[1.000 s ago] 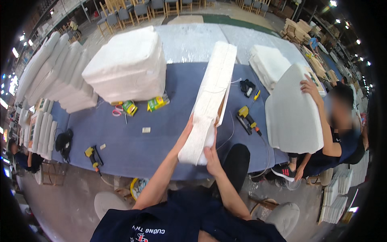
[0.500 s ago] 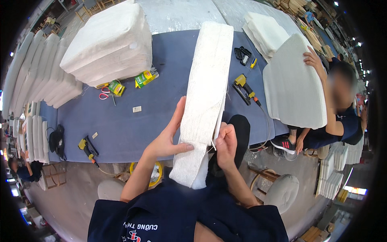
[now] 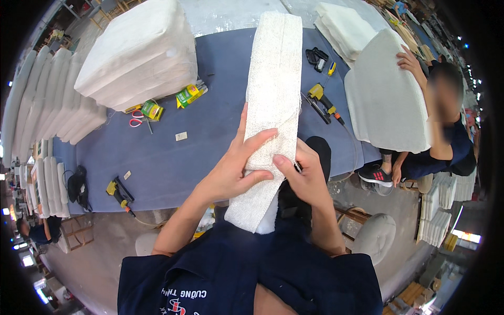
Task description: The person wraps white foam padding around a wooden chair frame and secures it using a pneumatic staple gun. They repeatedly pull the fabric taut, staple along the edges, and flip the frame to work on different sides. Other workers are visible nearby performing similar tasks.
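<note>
In front of me a long, narrow side of a white fabric-covered cushion [image 3: 274,68] stretches from my lap out over the table. Around its left edge wraps my left hand [image 3: 236,168], thumb and index finger pressing on the woven cover. Gripping the right edge is my right hand [image 3: 307,176], its thumb lying on the fabric and its other fingers partly hidden behind the edge. At the near end, against my shirt, the cover hangs as a loose flap with white padding [image 3: 269,216] showing beside it.
On the blue table [image 3: 157,168] lie a staple gun [image 3: 321,101] at right, another staple gun [image 3: 119,195] at left, scissors [image 3: 140,119] and green-yellow packets [image 3: 190,95]. Stacked white cushions [image 3: 136,58] stand at far left. At right a co-worker holds a grey cushion [image 3: 386,94].
Both my hands have moved farther up the cushion. My left index finger now lies across the cover, and my right hand has gone from a pinch at the edge to thumb on top.
</note>
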The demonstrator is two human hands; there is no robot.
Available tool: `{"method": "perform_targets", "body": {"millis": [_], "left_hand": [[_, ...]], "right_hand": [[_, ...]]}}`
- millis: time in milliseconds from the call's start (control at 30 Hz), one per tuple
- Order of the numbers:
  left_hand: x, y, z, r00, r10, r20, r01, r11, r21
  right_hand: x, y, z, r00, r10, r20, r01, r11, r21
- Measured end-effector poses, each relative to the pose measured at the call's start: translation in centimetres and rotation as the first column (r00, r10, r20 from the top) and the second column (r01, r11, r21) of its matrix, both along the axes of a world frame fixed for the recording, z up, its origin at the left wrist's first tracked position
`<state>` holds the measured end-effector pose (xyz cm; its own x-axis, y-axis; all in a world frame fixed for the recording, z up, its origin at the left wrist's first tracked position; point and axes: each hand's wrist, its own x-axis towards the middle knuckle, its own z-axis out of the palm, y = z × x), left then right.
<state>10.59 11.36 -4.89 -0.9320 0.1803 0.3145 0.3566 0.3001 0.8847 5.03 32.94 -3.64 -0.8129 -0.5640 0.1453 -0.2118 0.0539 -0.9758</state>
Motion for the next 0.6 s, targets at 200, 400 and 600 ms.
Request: {"method": "perform_targets", "body": {"millis": [200,400,600], "left_hand": [[0.1,-2.2,-4.9,0.971,0.041,-0.234,-0.013,0.993,0.117],[-1.1,-1.9,-6.6,0.921,0.232,-0.312,-0.202,0.971,0.124],[0.0,-2.7,-3.7,0.928,0.203,-0.312,-0.15,0.971,0.187]], "right_hand": [[0.0,1.0,-5.5,0.949,0.169,0.267,-0.073,0.939,-0.335],[-1.4,-0.3,-4.7,0.957,0.176,0.232,-0.1,0.946,-0.307],[-1.4,-0.8,-5.0,0.968,0.176,0.18,-0.127,0.959,-0.253]]}}
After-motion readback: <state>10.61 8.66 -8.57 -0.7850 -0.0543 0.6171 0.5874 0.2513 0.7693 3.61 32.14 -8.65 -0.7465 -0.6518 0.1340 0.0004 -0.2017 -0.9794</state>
